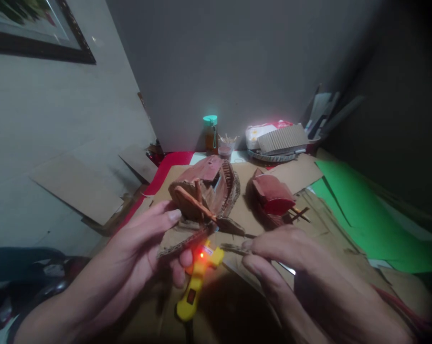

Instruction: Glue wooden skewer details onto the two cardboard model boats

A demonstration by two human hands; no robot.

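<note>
My left hand [144,239] is closed on the base of a brown cardboard model [210,167], thumb on top and fingers curled beneath. The model has a rounded, red-brown painted body with corrugated edges and crossed sticks [198,203] at its front. My right hand [290,263] pinches a small cardboard strip [233,249] between thumb and fingers, close to the model's right side. Just below the model is a yellow hot glue gun [192,296] with a red light on. My left fingertips are near it; whether they touch it I cannot tell.
A second, smaller red-brown cardboard model [273,193] stands to the right. Behind are a bottle with a teal lid [210,136], a small cup of sticks [226,150] and a tray [269,156] holding a packet. Green sheets [369,210] lie at right on the cardboard-covered table.
</note>
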